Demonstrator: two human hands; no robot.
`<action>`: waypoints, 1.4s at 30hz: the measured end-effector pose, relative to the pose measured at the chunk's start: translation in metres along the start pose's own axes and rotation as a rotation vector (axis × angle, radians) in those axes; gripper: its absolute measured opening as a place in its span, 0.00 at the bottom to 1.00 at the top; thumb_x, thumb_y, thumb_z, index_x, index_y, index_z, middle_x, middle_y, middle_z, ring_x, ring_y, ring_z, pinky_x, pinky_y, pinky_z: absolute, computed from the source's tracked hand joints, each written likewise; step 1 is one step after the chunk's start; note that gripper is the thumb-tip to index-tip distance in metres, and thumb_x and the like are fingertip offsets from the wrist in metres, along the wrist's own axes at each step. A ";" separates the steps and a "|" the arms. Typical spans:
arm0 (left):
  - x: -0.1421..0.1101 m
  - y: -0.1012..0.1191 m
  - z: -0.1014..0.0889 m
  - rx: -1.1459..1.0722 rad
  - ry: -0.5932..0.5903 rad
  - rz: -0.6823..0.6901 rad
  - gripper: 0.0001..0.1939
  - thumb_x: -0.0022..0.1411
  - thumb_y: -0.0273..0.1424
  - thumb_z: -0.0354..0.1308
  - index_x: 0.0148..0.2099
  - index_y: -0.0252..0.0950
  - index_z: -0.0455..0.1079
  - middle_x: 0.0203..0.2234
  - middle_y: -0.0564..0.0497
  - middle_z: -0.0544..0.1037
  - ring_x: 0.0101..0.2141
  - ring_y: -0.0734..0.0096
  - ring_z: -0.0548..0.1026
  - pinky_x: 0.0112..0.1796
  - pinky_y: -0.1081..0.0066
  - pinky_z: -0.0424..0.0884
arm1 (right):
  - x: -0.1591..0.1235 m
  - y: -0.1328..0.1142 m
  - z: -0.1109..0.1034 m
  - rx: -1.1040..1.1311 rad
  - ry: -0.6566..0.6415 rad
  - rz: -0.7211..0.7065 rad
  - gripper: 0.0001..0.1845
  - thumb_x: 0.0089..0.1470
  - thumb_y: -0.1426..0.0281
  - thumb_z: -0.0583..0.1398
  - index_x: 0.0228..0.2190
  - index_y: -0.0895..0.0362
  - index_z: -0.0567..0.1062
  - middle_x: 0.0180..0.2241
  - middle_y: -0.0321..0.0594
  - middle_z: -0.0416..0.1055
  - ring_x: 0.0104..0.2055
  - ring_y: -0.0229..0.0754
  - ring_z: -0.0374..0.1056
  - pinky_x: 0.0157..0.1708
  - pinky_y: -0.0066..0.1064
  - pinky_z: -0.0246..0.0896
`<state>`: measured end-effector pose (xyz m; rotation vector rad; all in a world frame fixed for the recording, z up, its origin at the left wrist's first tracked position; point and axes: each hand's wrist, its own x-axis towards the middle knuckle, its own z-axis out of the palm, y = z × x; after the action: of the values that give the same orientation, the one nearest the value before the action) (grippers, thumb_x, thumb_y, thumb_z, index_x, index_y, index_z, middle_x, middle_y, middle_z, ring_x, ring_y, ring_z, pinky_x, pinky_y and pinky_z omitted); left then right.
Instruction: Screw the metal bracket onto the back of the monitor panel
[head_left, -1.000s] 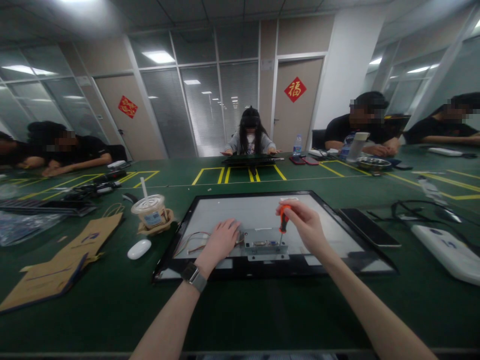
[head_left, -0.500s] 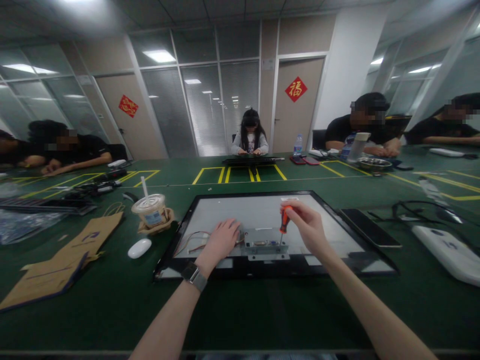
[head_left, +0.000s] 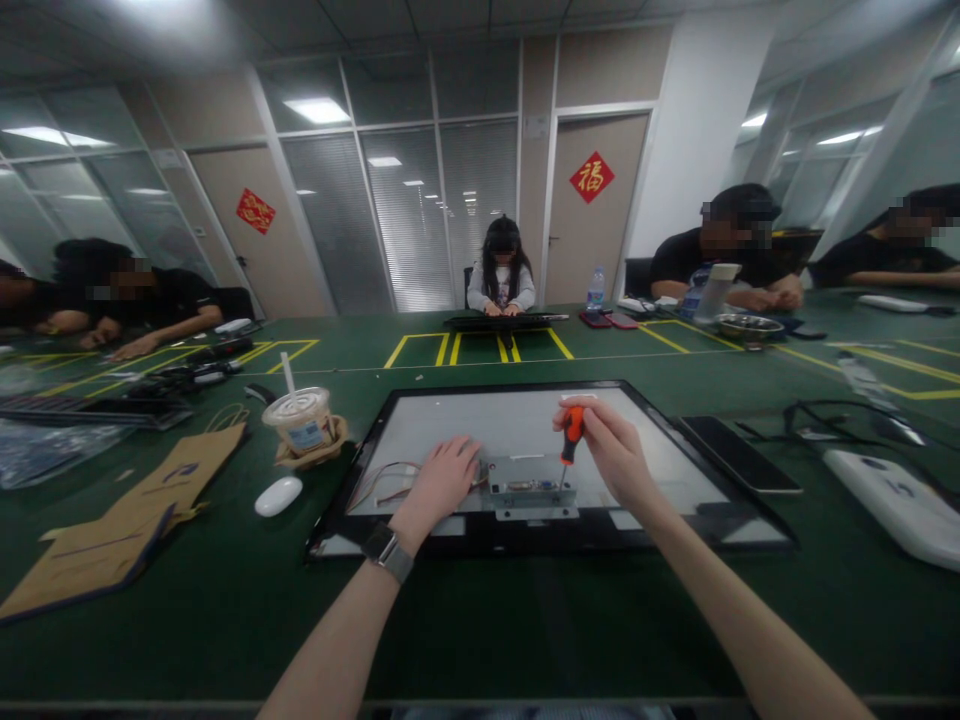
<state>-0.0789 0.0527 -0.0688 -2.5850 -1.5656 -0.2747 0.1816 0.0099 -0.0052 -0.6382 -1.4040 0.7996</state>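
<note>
A flat monitor panel lies back side up on the green table in front of me. A grey metal board cover with ports sits on its near middle. My right hand is closed round an orange-handled screwdriver, held upright with its tip on the cover's right part. My left hand, a watch on its wrist, rests with curled fingers on the panel at the cover's left edge, beside thin red and white wires.
Left of the panel stand a lidded drink cup with straw, a white mouse and brown paper bags. A dark phone, black cables and a white device lie right. Several other people sit round the table.
My right hand has shifted slightly on the screwdriver handle, as in a turn. The left hand stays put. The person opposite has drawn both hands in.
</note>
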 end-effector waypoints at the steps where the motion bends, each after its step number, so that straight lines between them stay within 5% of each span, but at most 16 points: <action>1: 0.000 0.000 0.000 0.000 0.001 0.000 0.21 0.72 0.31 0.43 0.63 0.36 0.63 0.62 0.43 0.67 0.60 0.58 0.66 0.59 0.57 0.61 | 0.000 0.000 0.000 0.008 0.002 0.007 0.13 0.63 0.61 0.56 0.41 0.52 0.78 0.33 0.40 0.76 0.39 0.46 0.72 0.43 0.42 0.66; 13: -0.001 0.002 -0.002 0.005 0.007 -0.004 0.20 0.72 0.30 0.44 0.63 0.37 0.64 0.61 0.43 0.68 0.60 0.59 0.67 0.59 0.57 0.62 | 0.002 -0.004 0.004 -0.111 0.120 -0.020 0.07 0.49 0.63 0.68 0.33 0.50 0.82 0.32 0.37 0.75 0.34 0.42 0.70 0.36 0.35 0.68; 19: -0.001 0.001 -0.002 -0.009 0.002 -0.003 0.20 0.72 0.31 0.44 0.63 0.36 0.64 0.62 0.41 0.67 0.60 0.57 0.67 0.59 0.55 0.63 | 0.001 0.001 0.000 -0.137 0.079 -0.018 0.12 0.60 0.62 0.59 0.38 0.51 0.82 0.38 0.40 0.76 0.43 0.46 0.71 0.44 0.39 0.67; 31: -0.001 -0.001 0.001 -0.017 0.008 -0.001 0.20 0.72 0.31 0.43 0.63 0.37 0.63 0.62 0.42 0.67 0.60 0.58 0.66 0.59 0.55 0.62 | 0.003 -0.006 0.002 -0.112 0.099 -0.036 0.06 0.51 0.63 0.67 0.30 0.52 0.80 0.32 0.38 0.71 0.33 0.42 0.67 0.34 0.36 0.66; 42: -0.001 0.000 -0.002 0.000 0.000 0.005 0.20 0.72 0.31 0.43 0.62 0.37 0.64 0.62 0.41 0.67 0.60 0.58 0.67 0.59 0.55 0.62 | 0.003 -0.006 0.005 0.130 0.003 0.109 0.13 0.58 0.58 0.60 0.38 0.52 0.79 0.34 0.41 0.77 0.40 0.47 0.72 0.42 0.41 0.67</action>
<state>-0.0791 0.0517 -0.0672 -2.5883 -1.5595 -0.2747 0.1773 0.0085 0.0018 -0.6189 -1.3112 0.9679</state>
